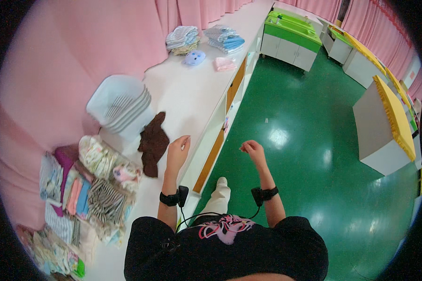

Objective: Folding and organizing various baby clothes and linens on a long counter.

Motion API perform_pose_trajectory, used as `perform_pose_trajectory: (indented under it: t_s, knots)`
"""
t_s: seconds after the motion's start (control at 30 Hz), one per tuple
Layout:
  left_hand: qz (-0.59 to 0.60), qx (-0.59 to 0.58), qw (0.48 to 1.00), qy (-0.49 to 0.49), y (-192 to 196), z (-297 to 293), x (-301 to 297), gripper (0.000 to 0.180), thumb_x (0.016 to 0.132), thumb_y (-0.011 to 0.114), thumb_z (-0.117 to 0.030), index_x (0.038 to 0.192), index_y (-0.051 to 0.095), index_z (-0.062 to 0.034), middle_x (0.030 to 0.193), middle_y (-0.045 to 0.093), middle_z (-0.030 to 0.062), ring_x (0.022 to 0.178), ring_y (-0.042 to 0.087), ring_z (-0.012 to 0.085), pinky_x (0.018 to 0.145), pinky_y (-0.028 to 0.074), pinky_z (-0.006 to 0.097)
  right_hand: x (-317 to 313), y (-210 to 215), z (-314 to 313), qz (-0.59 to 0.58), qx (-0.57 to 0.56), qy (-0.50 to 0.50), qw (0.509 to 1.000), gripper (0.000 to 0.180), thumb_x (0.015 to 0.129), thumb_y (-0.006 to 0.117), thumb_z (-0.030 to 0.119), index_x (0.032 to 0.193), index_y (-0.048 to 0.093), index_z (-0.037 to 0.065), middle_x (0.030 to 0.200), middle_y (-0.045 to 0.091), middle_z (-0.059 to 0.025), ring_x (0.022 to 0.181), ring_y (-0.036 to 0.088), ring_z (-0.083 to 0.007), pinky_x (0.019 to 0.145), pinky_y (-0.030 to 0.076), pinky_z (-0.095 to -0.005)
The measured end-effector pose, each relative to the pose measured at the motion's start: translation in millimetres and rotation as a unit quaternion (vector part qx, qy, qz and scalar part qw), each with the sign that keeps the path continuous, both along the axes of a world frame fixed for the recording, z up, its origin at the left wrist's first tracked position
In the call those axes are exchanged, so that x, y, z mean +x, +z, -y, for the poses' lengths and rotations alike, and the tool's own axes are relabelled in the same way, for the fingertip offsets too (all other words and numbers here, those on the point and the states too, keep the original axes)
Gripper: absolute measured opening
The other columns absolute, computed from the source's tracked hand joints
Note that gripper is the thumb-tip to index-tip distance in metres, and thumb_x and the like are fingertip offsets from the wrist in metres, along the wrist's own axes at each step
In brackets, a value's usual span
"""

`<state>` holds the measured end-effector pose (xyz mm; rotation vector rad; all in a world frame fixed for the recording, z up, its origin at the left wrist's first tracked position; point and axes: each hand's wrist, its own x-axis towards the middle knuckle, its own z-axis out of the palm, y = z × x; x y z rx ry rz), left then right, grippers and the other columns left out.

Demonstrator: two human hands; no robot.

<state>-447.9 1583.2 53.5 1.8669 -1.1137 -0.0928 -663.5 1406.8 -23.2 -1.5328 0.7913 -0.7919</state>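
Observation:
My left hand (177,151) hovers at the front edge of the white counter, its fingers loosely bent and apart, with no object visible in it. A crumpled dark brown garment (154,143) lies on the counter just left of that hand, not touched. Over the green floor, my right hand (253,149) is raised with fingers relaxed and slightly curled; nothing shows in it. Left of the brown garment stands a stack of pale plastic baskets (122,105). A heap of mixed clothes (103,187), some striped and some patterned, covers the near left part of the counter.
Folded clothes in two piles (183,38) sit at the counter's far end, near a blue round item (194,58) and a pink folded cloth (225,64). Shelves (215,150) open under the counter. A green-topped play unit (290,35) and a yellow-trimmed white cabinet (384,126) stand beyond.

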Motion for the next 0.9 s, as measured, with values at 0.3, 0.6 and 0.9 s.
perform_pose_trajectory:
  t_s: [0.3, 0.6, 0.9]
  knots:
    - [-0.113, 0.012, 0.993, -0.044, -7, 193, 86, 0.02, 0.078, 0.049, -0.017, 0.089, 0.056, -0.0014, 0.075, 0.059, 0.0147, 0.068, 0.058, 0.0212, 0.062, 0.044, 0.028, 120, 36, 168, -0.025, -0.058, 0.032, 0.997, 0.02, 0.08, 0.046, 0.017, 0.079, 0.055, -0.001, 0.067, 0.058, -0.0063, 0.063, 0.056, -0.0123, 0.059, 0.045, -0.0243]
    - [-0.282, 0.046, 0.946, -0.156, 8, 331, 137, 0.029, 0.083, 0.042, -0.024, 0.095, 0.054, 0.0003, 0.087, 0.059, 0.0093, 0.075, 0.057, 0.0153, 0.067, 0.044, 0.026, 231, 81, 362, 0.005, -0.033, 0.06, 0.998, 0.027, 0.082, 0.043, 0.025, 0.084, 0.056, 0.0, 0.073, 0.059, -0.0042, 0.064, 0.054, -0.0109, 0.058, 0.042, -0.0229]
    - [-0.443, -0.055, 0.895, -0.022, 17, 488, 222, 0.026, 0.081, 0.041, -0.022, 0.09, 0.055, -0.0024, 0.083, 0.059, 0.007, 0.074, 0.056, 0.0124, 0.065, 0.042, 0.023, 344, 100, 615, -0.045, -0.074, 0.03, 0.996, 0.033, 0.077, 0.049, 0.037, 0.084, 0.056, 0.005, 0.079, 0.058, -0.0036, 0.07, 0.052, -0.0112, 0.059, 0.04, -0.0249]
